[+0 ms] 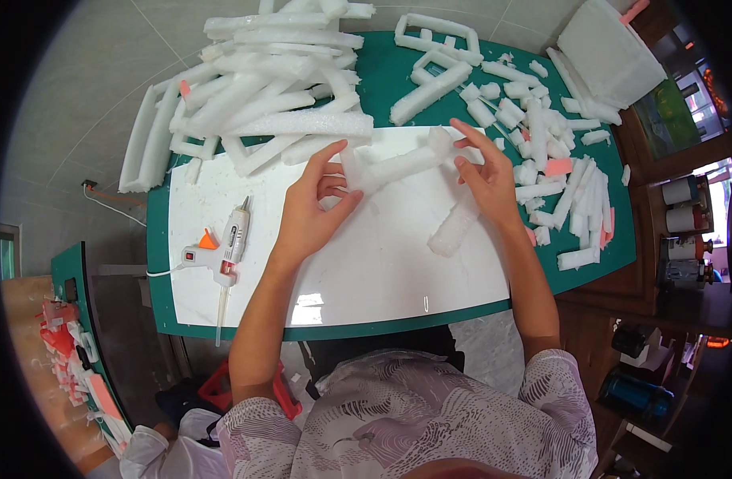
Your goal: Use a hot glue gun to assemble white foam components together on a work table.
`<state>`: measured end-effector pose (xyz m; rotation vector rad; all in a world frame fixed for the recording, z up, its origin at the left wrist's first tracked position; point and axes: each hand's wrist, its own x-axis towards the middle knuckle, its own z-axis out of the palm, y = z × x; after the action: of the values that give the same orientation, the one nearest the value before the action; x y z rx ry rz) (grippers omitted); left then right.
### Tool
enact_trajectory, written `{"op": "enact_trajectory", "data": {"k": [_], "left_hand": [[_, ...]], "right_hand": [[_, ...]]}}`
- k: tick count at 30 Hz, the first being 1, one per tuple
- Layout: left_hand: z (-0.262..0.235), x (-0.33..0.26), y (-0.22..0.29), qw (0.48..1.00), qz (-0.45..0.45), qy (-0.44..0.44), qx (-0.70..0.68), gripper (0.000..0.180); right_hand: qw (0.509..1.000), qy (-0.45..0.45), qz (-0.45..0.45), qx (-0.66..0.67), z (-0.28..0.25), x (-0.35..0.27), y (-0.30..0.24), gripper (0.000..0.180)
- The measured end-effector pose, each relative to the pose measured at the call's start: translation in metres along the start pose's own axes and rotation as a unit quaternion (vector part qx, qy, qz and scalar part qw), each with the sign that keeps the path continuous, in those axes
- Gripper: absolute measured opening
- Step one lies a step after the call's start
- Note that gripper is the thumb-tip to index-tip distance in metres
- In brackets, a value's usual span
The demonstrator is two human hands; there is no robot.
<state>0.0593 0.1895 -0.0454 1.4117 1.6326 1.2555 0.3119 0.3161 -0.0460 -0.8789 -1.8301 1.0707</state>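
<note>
In front of me is a white foam piece [402, 165], a bar with a short block across each end. My left hand [318, 195] is at its left end, thumb and index finger closed on that end block. My right hand [487, 177] is beside the right end block, its thumb and index finger spread apart. Whether its fingertips touch the foam is hard to tell. Below that hand, a loose white foam block [454, 227] lies on the glossy white board [366, 271].
A white glue gun [229, 243] with an orange trigger rests on the board's left. Long foam strips and frames [278, 96] are heaped at the back left. Short foam offcuts [549, 144], some pink, crowd the right of the green tabletop [382, 56]. A large white foam box [605, 56] stands at the far right.
</note>
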Motion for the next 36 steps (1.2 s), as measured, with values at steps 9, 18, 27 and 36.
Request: {"op": "enact_trajectory", "data": {"k": [9, 18, 27, 36], "left_hand": [[-0.009, 0.003, 0.001, 0.976, -0.081, -0.028, -0.2, 0.069], [-0.015, 0.004, -0.003, 0.969, -0.094, -0.065, -0.218, 0.072], [-0.016, 0.002, 0.001, 0.982, -0.09, -0.096, -0.137, 0.085], [-0.016, 0.003, -0.003, 0.996, -0.034, -0.038, -0.068, 0.077]], "right_hand": [[0.995, -0.053, -0.064, -0.051, 0.005, -0.003, -0.004, 0.076], [0.991, -0.115, 0.047, -0.053, 0.001, 0.0, -0.011, 0.075], [0.988, -0.14, 0.068, -0.021, -0.006, -0.002, -0.009, 0.068], [0.98, -0.173, 0.094, 0.023, -0.011, -0.001, -0.006, 0.066]]}}
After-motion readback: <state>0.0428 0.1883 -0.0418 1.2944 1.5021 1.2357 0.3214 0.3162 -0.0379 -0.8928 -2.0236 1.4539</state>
